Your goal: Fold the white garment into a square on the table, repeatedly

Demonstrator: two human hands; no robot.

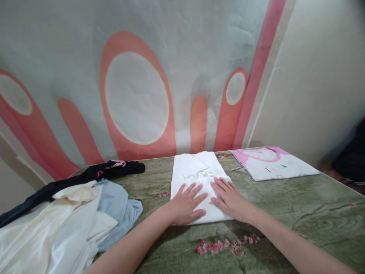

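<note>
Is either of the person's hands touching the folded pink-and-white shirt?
No, the left hand and right hand both lie spread on the white garment, while the pink-and-white shirt lies apart, off to the right.

The place is an indoor room, home or workplace unclear, shown by its plain wall (313, 76), large printed backdrop (188, 45), and wood-patterned, blossom-printed table (316, 209) bearing a folded white garment (195, 163) and heaped clothes (74, 224).

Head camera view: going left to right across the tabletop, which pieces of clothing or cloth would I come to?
Cream cloth → light blue cloth → white folded garment → pink-and-white folded shirt.
</note>
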